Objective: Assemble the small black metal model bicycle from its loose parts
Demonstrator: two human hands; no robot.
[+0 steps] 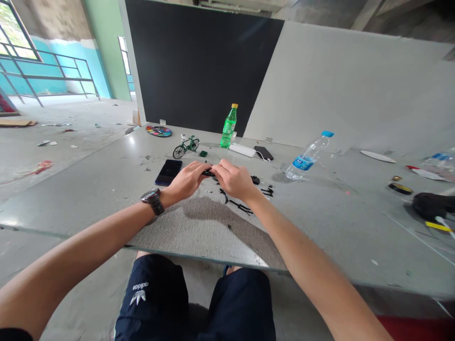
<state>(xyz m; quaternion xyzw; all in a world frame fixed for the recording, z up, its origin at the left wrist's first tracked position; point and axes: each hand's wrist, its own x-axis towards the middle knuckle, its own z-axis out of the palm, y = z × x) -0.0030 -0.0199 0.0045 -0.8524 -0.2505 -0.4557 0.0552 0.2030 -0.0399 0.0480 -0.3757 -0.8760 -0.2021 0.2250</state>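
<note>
My left hand (pixel 188 181) and my right hand (pixel 233 180) meet just above the table, fingers closed from both sides around a small black part (pixel 209 173). Fingers hide most of the part, so its exact kind does not show. Loose thin black pieces (pixel 241 207) lie on the table below my right hand, and more black pieces (pixel 267 191) sit to its right. Beyond my hands a small green model bicycle (pixel 186 147) stands upright, with a small green piece (pixel 203 154) beside it. A dark smartphone (pixel 168 172) rests by my left hand.
A green soda bottle (pixel 229 127), a white power bank (pixel 242 150) and a black flat device (pixel 263 153) are behind my hands. A clear water bottle (pixel 308 157) tilts at the right. A paint palette (pixel 159 131) lies far left, a tape roll (pixel 400 188) far right.
</note>
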